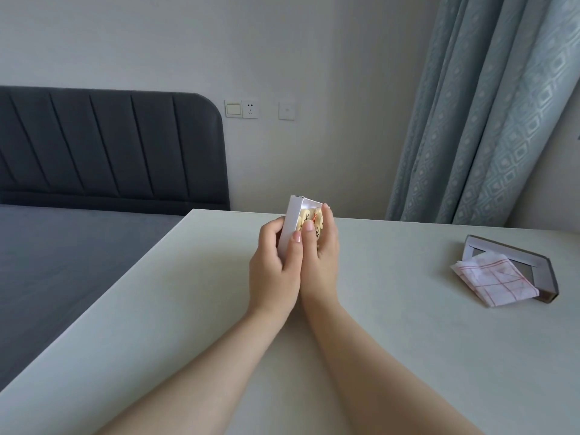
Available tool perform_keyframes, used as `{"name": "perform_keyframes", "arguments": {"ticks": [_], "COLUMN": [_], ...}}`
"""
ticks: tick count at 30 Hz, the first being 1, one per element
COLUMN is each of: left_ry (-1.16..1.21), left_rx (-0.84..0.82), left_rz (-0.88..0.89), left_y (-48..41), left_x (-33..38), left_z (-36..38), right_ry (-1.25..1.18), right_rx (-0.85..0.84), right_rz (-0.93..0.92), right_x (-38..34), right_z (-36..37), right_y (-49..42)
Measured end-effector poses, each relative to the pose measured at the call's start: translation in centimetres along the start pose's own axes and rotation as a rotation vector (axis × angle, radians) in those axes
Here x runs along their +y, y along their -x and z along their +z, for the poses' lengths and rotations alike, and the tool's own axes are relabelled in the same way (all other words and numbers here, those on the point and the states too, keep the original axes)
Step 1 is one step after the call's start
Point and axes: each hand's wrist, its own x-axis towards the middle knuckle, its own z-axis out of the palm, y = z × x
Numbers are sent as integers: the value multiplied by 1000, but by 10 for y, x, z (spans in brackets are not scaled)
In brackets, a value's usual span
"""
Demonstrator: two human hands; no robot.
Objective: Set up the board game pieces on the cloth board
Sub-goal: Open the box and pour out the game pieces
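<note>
The white box (290, 221) stands tipped on edge, its long axis running 6 to 12 o'clock. The left hand (273, 262) curls round its back. The right hand (323, 255) lies flat-fingered across the wooden pieces (306, 218) inside (keeping them in, I judge). The folded cloth board (496, 279) rests on the box lid (508, 252) at 3 o'clock on the counter (188, 309), well apart and nearer the right hand.

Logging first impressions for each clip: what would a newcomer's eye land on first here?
First, the two hands at the middle of the table: the left hand grips a tilted white box, while the right hand lies against the round game pieces showing inside it. Next, at the right of the table, a folded cloth with red lines rests on a grey box lid.
</note>
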Motion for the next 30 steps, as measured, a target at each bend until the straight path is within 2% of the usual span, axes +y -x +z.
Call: {"name": "perform_keyframes", "arguments": {"ticks": [5, 12, 18, 21, 30], "left_ry": [22, -29, -85, -165, -97], "left_rx": [-63, -78, -154, -183, -95], "left_rz": [-67, -56, -86, -40, -123], "left_y": [2, -1, 0, 2, 1], "left_x": [-1, -4, -6, -6, -5], "left_z": [-1, -10, -15, -13, -11], "right_ry": [12, -114, -9, 53, 121], "right_rx": [25, 43, 7, 20, 20], "right_rz": [-50, 153, 210, 212, 189], "right_x": [3, 6, 2, 4, 4], "right_z": [1, -17, -24, -20, -15], "right_y": [-1, 0, 2, 2, 6]}}
